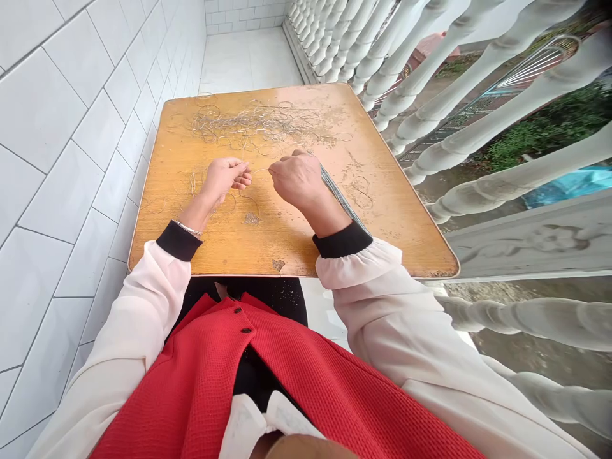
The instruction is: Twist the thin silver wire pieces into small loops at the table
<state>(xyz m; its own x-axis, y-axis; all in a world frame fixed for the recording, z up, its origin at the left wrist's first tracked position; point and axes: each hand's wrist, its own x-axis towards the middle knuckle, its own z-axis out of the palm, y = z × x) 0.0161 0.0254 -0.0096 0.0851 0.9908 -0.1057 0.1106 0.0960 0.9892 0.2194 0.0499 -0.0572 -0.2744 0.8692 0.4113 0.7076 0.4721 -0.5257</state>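
Note:
A thin, pale wire (259, 170) spans the short gap between my hands, just above the wooden tabletop (291, 248). My left hand (224, 178) is closed, its thumb and forefinger pinching one end. The fingertips of my right hand (299, 180) are bent down on the other end and partly hidden by the back of the hand. Beside and partly behind my right wrist lies a bundle of straight grey wires (340, 194). Beyond both hands spreads a tangled heap of curly, thin wires (253, 122).
Loose wire curls (363, 191) lie on the right of the tabletop, with more around my left hand. A white tiled wall (86, 159) runs along the left. White balusters (421, 83) line the right side, with greenery (549, 134) outside.

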